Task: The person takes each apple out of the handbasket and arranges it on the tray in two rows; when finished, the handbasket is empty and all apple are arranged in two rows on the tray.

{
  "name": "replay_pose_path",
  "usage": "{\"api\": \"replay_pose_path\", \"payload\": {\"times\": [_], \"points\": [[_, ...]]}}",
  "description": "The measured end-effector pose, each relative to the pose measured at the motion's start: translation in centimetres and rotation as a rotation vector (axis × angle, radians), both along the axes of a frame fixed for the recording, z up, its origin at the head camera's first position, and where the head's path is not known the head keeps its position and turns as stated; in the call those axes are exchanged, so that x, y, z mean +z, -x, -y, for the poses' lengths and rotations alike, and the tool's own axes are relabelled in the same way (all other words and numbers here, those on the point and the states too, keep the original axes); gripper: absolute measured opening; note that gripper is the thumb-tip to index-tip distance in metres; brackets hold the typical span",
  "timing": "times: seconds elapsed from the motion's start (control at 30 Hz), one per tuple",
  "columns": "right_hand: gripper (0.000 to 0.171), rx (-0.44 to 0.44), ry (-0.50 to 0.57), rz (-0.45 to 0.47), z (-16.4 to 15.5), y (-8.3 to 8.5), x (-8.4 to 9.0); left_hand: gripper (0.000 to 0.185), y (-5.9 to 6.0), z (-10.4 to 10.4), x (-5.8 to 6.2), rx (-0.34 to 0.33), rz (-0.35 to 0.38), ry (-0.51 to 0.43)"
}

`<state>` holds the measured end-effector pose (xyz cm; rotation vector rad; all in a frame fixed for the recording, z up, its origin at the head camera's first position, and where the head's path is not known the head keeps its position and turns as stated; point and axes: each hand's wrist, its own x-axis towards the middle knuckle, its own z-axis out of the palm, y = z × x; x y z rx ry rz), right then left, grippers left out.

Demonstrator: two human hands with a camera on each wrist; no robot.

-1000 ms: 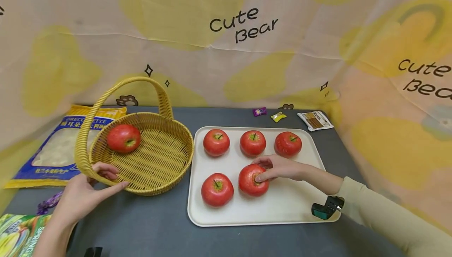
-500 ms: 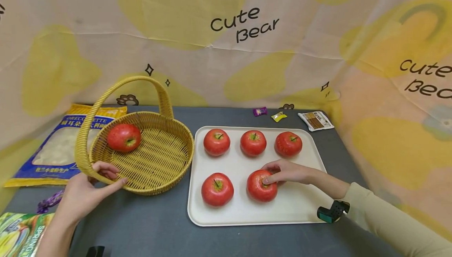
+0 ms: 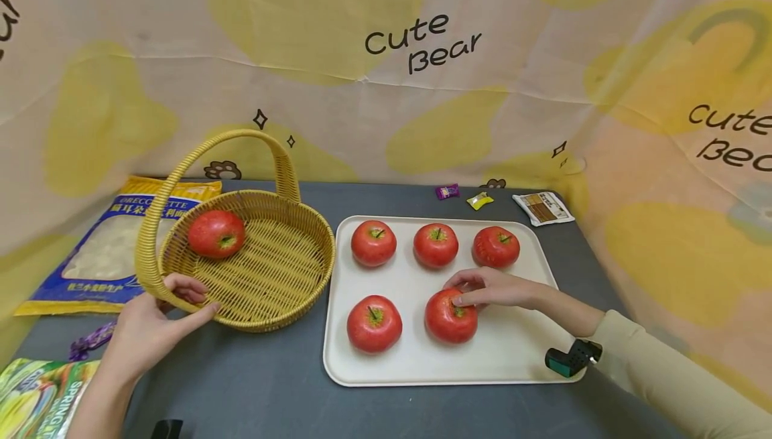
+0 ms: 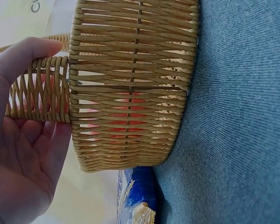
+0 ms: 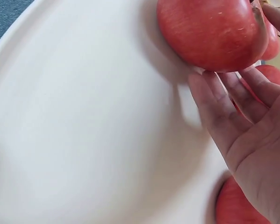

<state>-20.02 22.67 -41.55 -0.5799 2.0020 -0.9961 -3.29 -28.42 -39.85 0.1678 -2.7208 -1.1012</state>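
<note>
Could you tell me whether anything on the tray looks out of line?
Slightly: the apple under the right hand sits right of its column, off the grid that the other apples form on the tray. Nothing looks spilled or damaged.

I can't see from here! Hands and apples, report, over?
Left hand holding yellow wicker basket rim. Right hand fingertips on front-right red apple. Nothing blocking.

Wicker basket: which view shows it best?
Head view: the whole wicker basket shows, with its handle, the apple inside and the left hand on its near rim. Left wrist shows only the woven side wall, close up. Right wrist shows none of it.
</note>
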Motion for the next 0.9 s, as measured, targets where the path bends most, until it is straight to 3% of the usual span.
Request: {"api": "replay_pose_path", "payload": {"times": [0.2,0.43,0.7,0.9], "points": [[0.025,-0.036,0.091,-0.101,1.8,0.7,1.0,0.032,0.0,0.3,-0.1,-0.004,-0.006,0.002],[0.027,-0.081,0.183,-0.108,6.7,1.4,3.0,0.030,-0.2,0.2,0.0,0.005,-0.012,-0.005],[0.019,0.053,0.283,-0.136,14.5,2.1,3.9,0.031,-0.1,0.2,-0.1,0.003,-0.011,-0.011],[0.021,0.150,0.293,-0.256,20.7,2.4,4.7,0.030,-0.1,0.1,0.1,0.001,-0.018,-0.002]]}}
